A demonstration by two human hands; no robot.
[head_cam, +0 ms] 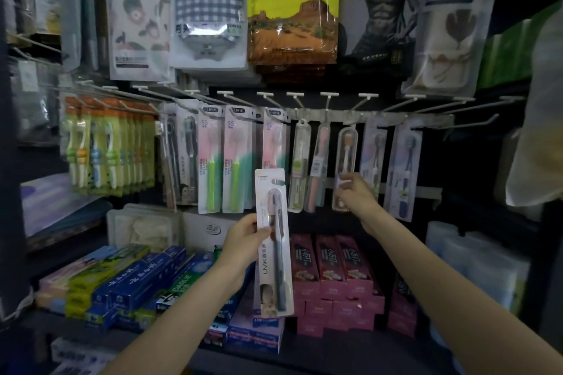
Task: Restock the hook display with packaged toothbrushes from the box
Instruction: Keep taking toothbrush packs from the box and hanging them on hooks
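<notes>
- The left hand (243,237) grips a packaged toothbrush (273,242) upright, thumb on the front of the card and fingers curled behind it; the card reads "LMK" sideways down its lower half, with a small brand word at the top too blurred to read.
- The right hand (355,192) reaches up to the right of the held pack and pinches the lower part of a clear toothbrush case (345,167) that hangs from a hook.
- Straight above the left hand hang pink-and-white toothbrush cards (236,158) marked "SS", with green handles showing.
- Far to the left of the left hand hangs a dense row of green-and-orange toothbrush packs (109,146); their print is blurred.
- Between and above the two hands a row of metal hooks (327,100) juts out from a rail; several near the right hand carry nothing.
- High above the hands hang towel packs: a yellow bag (292,3) with Chinese characters in a blue oval and a desert scene, and a black pack (379,3) reading "450D" and "TOWEL" with a muscular torso.
- Below the left hand, on a dark shelf, lie blue and green toothpaste boxes (137,280); one reads "DARLIE".
- Below the right forearm stand stacked pink toothpaste boxes (332,265) with Chinese print.
- The shop aisle is dim, and the edges of the view are blurred.
</notes>
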